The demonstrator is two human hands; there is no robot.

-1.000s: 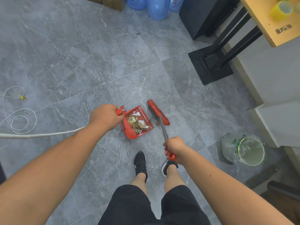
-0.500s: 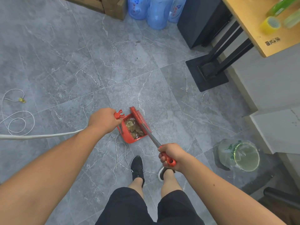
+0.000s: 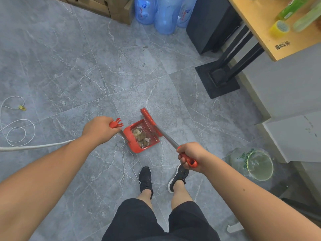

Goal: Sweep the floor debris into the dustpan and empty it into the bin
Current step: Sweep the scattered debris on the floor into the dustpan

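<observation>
Two hands work red plastic tools on grey veined tiles: left hand (image 3: 100, 128) clasps the dustpan (image 3: 137, 145) handle, crumpled brown debris (image 3: 141, 136) inside; right hand (image 3: 191, 156) clasps the metal-shafted broom (image 3: 149, 117) at its rim.

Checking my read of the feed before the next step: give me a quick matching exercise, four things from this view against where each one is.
Things:
1. dustpan
2. broom
3. bin
4. tape roll

Places:
A. on the wooden table
B. held by the right hand
C. on the floor at the far right
D. held by the left hand, debris inside

Pairs: 1-D, 2-B, 3-C, 4-A
</observation>
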